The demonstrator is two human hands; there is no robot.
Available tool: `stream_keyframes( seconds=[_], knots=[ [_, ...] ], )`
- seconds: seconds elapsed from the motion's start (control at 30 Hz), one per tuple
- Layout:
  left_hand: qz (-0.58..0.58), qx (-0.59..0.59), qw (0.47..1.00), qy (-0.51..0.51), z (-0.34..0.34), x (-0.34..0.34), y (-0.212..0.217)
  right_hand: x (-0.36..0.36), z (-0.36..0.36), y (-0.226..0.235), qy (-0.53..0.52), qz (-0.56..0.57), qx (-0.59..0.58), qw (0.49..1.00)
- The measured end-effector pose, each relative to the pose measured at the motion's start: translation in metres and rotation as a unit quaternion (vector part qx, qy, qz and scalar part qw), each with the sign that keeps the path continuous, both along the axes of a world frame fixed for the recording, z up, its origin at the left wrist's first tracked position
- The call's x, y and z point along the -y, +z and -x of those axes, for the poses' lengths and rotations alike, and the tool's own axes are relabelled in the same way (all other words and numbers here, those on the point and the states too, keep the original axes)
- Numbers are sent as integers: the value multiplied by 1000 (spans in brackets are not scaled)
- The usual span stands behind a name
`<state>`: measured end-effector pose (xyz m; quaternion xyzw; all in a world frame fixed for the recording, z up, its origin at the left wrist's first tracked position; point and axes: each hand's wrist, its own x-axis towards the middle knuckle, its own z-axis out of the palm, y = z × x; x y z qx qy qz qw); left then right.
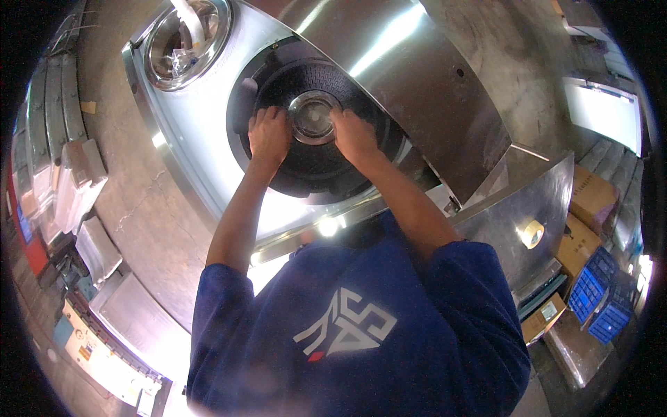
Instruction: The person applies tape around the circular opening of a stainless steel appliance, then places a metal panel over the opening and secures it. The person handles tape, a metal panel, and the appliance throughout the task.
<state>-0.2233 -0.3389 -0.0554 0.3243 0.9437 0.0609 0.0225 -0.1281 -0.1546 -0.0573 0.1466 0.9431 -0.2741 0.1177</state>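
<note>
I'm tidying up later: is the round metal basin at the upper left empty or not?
Not empty: inside the rim of the basin show a white tube and crumpled plastic.

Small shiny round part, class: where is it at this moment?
In the head view, the round part is in the upper half, slightly left of centre, between the left hand and right hand, within the black dish.
</note>
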Motion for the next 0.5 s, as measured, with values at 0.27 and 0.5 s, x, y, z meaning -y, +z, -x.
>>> stream_keyframes(
  seconds=[0.27,0.5],
  knots=[
    [124,20,991,-36,-4,8,13,4,-4,-10,33,25,10,999],
    [226,15,970,-93,-11,4,13,-1,-5,-12,68,37,32,996]
  ],
)
